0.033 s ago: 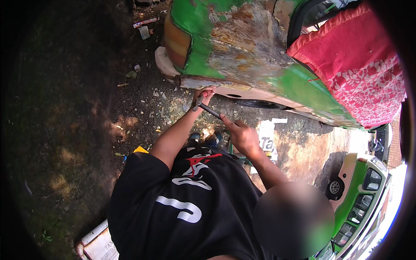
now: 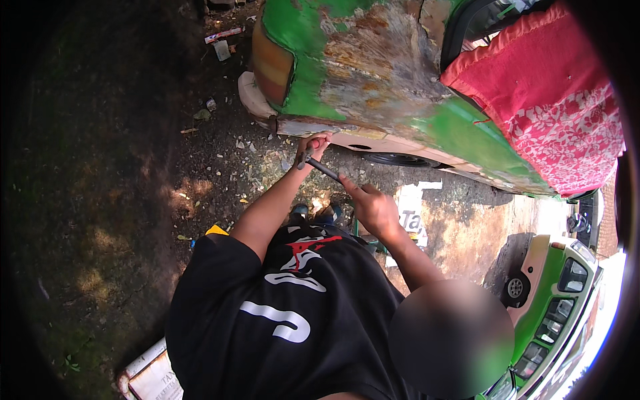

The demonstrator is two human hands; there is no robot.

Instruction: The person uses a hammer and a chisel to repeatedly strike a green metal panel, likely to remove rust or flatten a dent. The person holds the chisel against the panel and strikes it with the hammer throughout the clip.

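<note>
Hammer: its dark handle (image 2: 323,169) slants between your two hands, on the near side of the green van, with the head at the far-left end, in front of your left wrist; you cannot tell from this angle whether it touches the skin.
Right hand: your right hand (image 2: 377,212) is closed around the near-right end of the handle, index finger stretched along it.
Left hand: your left hand (image 2: 316,145) is raised to the van's pale lower edge (image 2: 383,143), fingers curled; a small red patch shows there, but whether you grip anything cannot be told.
Green van: the van (image 2: 433,130) spans the far side, its panel stripped to rusty, bare patches, with an orange-brown tail lamp (image 2: 273,63) at its left end.
Cloth: a pink-red floral cloth (image 2: 533,87) hangs over the van's window, far right.
Ground: between you and the van, the ground (image 2: 220,193) is strewn with scraps; a white printed sheet (image 2: 409,199) lies right of your right hand.
Shirt: you wear a black T-shirt (image 2: 347,293).
Minibus: a green-and-cream minibus (image 2: 552,270) stands near right.
Board: a white board (image 2: 148,381) with rusty edging sits near left.
</note>
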